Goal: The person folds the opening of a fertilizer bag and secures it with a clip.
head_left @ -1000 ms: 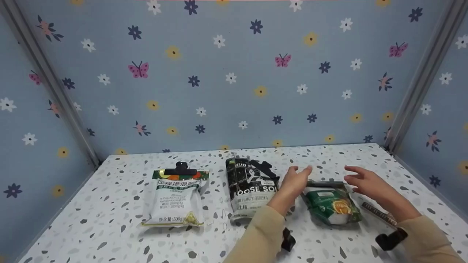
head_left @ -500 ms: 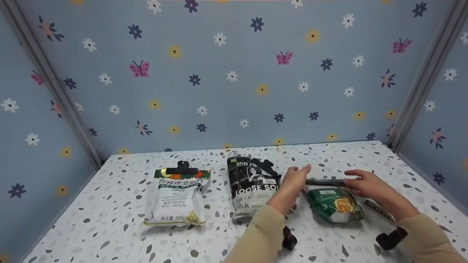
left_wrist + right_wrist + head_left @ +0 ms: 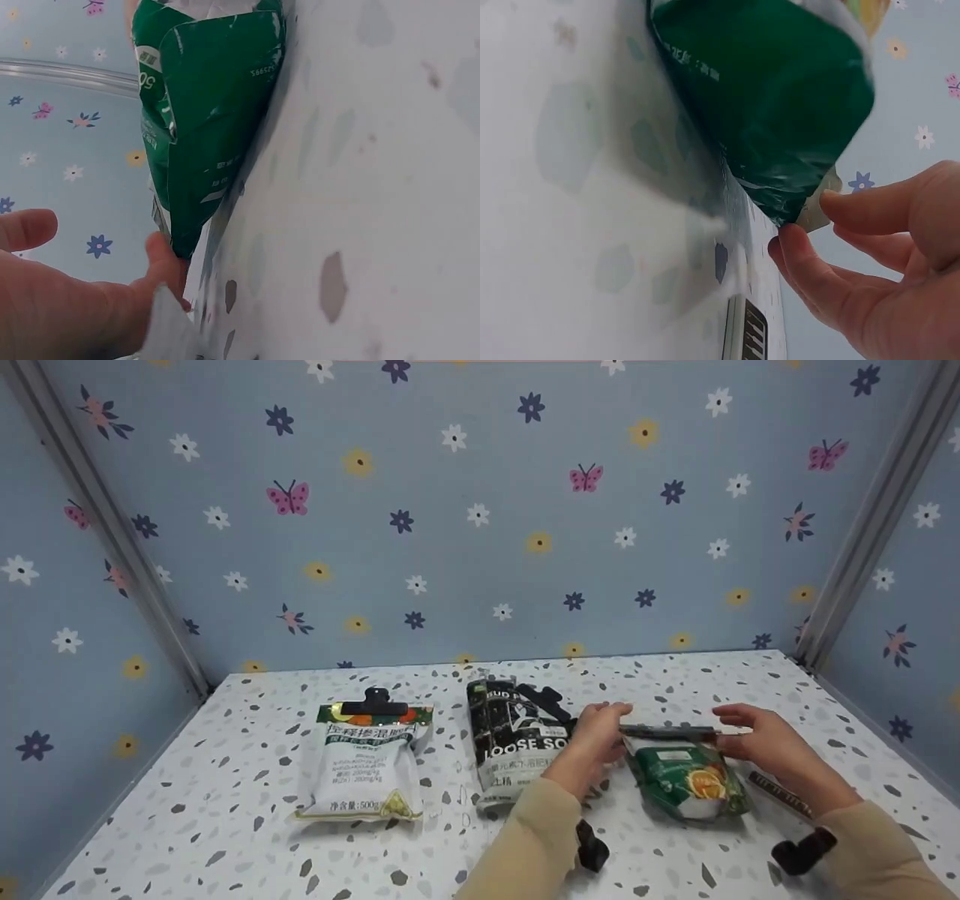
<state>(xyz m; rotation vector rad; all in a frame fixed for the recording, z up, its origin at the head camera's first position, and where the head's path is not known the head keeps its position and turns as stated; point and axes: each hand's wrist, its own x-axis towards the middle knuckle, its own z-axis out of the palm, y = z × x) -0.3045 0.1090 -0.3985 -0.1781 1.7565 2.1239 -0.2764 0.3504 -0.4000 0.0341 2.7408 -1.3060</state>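
A green bag with an orange-fruit picture lies at right on the table, its dark top edge lifted between my hands. My left hand is at its upper left corner. In the left wrist view, my fingertips touch that corner and the thumb stands apart. My right hand is at the upper right corner. In the right wrist view, a lower fingertip touches the corner, while another digit is close to a beige flap.
A black-and-white LOOSE SOIL bag with a black clip lies by my left hand. Further left is a white bag with a black clip across its top. A dark patterned strip lies beside my right forearm.
My hands have closed in on the green bag's upper corners, the left mostly in the last half second. The bag's top edge has risen a little.
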